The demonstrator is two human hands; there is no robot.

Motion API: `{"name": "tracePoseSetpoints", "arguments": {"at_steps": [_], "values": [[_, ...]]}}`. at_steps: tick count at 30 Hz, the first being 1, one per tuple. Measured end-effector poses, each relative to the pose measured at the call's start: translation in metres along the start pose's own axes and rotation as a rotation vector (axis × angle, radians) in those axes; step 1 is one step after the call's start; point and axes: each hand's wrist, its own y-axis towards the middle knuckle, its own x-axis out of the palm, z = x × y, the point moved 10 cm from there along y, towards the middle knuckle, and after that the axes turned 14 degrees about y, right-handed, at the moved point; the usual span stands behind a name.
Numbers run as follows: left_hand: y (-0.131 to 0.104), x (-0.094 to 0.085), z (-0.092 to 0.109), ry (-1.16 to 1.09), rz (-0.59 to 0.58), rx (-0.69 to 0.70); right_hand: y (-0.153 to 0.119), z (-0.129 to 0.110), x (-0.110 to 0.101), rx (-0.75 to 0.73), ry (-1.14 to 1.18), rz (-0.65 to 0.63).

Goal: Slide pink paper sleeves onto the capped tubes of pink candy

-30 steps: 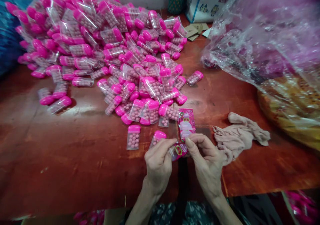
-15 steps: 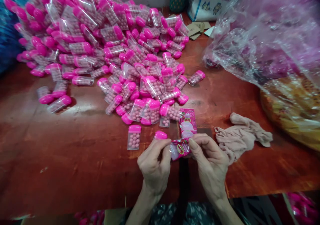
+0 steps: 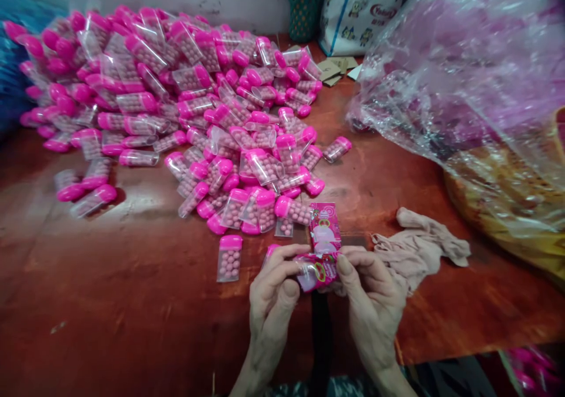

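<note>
Between both hands, over the table's front part, is a small pink printed plastic sleeve with a clear window. My right hand pinches its right end between thumb and fingers. My left hand is at its left end, the fingertips touching the edge and the thumb held apart from them. Just beyond lies a flat stack of like sleeves. A pink-capped candy bottle full of pink balls lies left of my left hand. Another pink cap is partly hidden behind that hand's fingers.
A big heap of pink-capped candy bottles covers the table's back left. On the right are a crumpled beige cloth and a large clear plastic bag over a yellow container. A white printed bag and cardboard pieces sit at the back.
My left thumb has come off the sleeve and spread from the fingers. My right hand keeps its pinch. The view has tilted up slightly and shifted right.
</note>
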Motion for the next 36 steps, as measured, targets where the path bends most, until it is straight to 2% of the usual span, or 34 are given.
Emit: {"name": "tracePoseSetpoints", "arguments": {"at_steps": [3,7,9,12,16,19,22,26,29,31,34,36], "values": [[0.0,0.01,-0.015,-0.112,-0.082,-0.128,-0.001,-0.002,0.0,-0.02,-0.019,-0.014],[-0.002,0.014,-0.032,-0.232,-0.038,-0.338,-0.001,-0.008,0.004,-0.089,-0.072,-0.058],[-0.002,0.013,-0.032,-0.221,-0.006,-0.37,-0.002,-0.012,0.006,-0.123,-0.089,-0.072],[-0.002,0.01,-0.023,-0.202,0.042,-0.34,-0.001,-0.011,0.006,-0.105,-0.062,-0.069],[-0.003,0.007,-0.015,-0.181,0.077,-0.276,0.002,0.004,0.003,0.066,0.074,-0.044],[-0.001,0.004,-0.004,0.015,0.062,-0.14,0.004,0.007,-0.003,0.106,0.133,0.017],[0.0,0.01,0.008,0.282,0.001,0.015,0.006,0.005,-0.013,0.104,0.157,0.11],[-0.001,0.015,0.012,0.453,-0.009,0.056,0.006,0.009,-0.011,0.147,0.189,0.106],[-0.003,0.019,0.012,0.407,-0.044,0.039,0.008,0.009,-0.012,0.156,0.191,0.101],[-0.004,0.018,0.007,0.292,-0.055,-0.014,0.01,0.008,-0.016,0.153,0.178,0.11],[-0.003,0.001,-0.006,0.049,0.054,-0.144,0.014,0.008,-0.019,0.175,0.152,0.087],[-0.003,-0.004,-0.016,-0.059,0.079,-0.24,0.015,0.006,-0.016,0.181,0.101,0.034]]}}
